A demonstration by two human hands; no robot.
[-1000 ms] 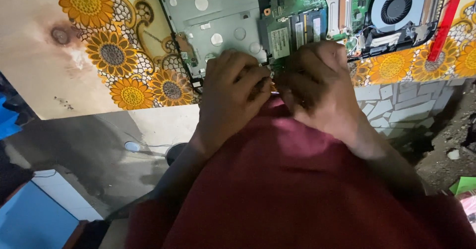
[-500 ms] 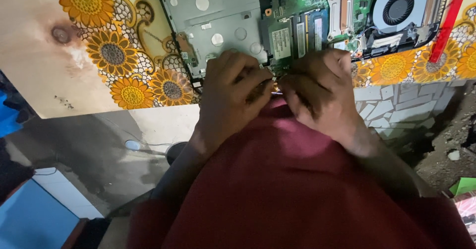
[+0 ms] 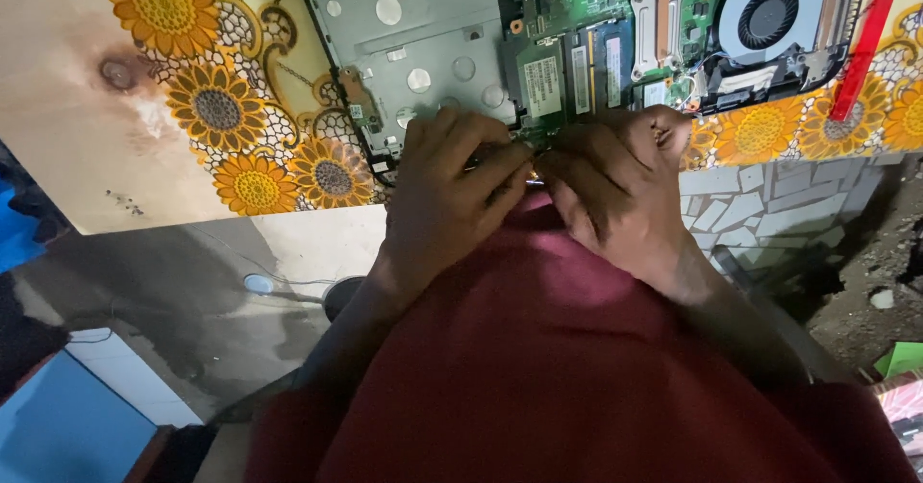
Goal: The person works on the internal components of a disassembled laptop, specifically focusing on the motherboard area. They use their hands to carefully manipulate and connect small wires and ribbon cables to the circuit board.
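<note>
- The left hand (image 3: pixel 452 190) and right hand (image 3: pixel 615 190) meet, fingertips pinched on a small thing between them; what it is, I cannot tell.
- The opened laptop (image 3: pixel 577 50) lies just beyond both hands, its long side running left to right.
- It shows a green board, grey metal plate and round fan (image 3: pixel 767 17), on a sunflower cloth (image 3: pixel 221 108).

A sunflower-patterned cloth (image 3: pixel 221 108) covers part of the pale wooden desk (image 3: pixel 58 108), which has a dark burn mark (image 3: pixel 118 73). A red strip (image 3: pixel 865 41) lies at the right. Below, a stone-tiled wall (image 3: pixel 769 214), grey floor (image 3: pixel 144 300), and a blue panel (image 3: pixel 67 435).
</note>
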